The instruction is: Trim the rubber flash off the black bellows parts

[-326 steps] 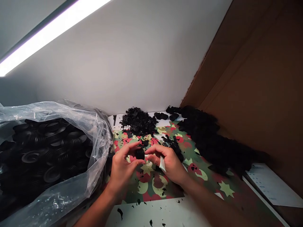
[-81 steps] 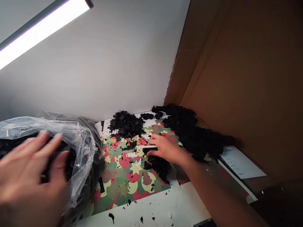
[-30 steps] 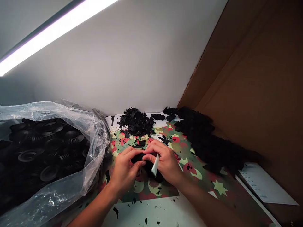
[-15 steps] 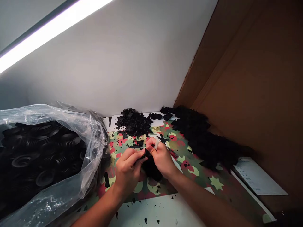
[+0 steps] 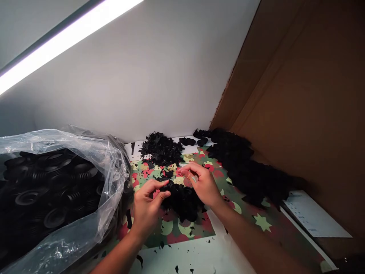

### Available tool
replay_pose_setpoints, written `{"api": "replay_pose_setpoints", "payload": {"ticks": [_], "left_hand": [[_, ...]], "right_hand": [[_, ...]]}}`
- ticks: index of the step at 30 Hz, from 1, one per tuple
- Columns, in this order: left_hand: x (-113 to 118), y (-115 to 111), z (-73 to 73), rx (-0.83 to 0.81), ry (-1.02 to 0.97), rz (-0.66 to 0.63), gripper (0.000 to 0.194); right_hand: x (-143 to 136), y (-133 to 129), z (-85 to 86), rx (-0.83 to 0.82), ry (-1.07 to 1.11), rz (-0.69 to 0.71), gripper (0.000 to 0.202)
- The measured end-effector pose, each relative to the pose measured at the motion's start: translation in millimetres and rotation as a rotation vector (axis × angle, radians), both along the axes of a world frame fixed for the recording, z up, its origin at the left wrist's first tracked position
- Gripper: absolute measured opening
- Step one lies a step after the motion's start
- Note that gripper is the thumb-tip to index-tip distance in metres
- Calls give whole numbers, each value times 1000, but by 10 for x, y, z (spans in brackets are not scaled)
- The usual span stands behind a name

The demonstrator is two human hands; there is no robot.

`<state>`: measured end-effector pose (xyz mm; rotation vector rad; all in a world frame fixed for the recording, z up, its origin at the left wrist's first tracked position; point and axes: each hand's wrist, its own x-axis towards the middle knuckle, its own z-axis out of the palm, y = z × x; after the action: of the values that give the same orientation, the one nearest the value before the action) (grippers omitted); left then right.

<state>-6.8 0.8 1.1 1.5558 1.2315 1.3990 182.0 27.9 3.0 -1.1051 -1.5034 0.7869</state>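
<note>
My left hand (image 5: pixel 148 201) has its thumb and forefinger at a small black ribbed rubber piece (image 5: pixel 169 185), pinching its near end. To the right, slightly higher, my right hand (image 5: pixel 203 185) is closed with thumb and forefinger close together. A small pale thing (image 5: pixel 195 178) shows among its fingers; its kind is unclear. The two hands are apart. Beneath and between them lies a heap of black rubber pieces (image 5: pixel 185 203) on a patterned sheet (image 5: pixel 168 228) with stars and round shapes.
On the left, a clear plastic bag (image 5: pixel 114 167) holds many black ribbed rubber parts (image 5: pixel 57 194). A pile of black scraps (image 5: pixel 162 148) lies at the back. A long dark heap (image 5: pixel 245 171) runs along the cardboard wall (image 5: pixel 299 106). A white card (image 5: pixel 316 215) lies at right.
My hands have come apart. The right has drawn away from the black piece, which stays at the left fingertips. More of the heap below now shows.
</note>
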Motion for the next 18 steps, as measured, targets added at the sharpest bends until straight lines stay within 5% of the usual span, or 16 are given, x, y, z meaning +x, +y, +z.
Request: {"api": "replay_pose_setpoints", "payload": {"ticks": [7,14,18], "left_hand": [[23,-25,14,-45,10,-54,15],[94,-67,15,219,258,-18,15],[107,-60,33,375,257,1,12]], "right_hand": [[-133,-203,88,125,-51,108,10],[-223,-198,-4,228,-213,7,20],[-225,-112,-12,81,-142,-21,15]]}}
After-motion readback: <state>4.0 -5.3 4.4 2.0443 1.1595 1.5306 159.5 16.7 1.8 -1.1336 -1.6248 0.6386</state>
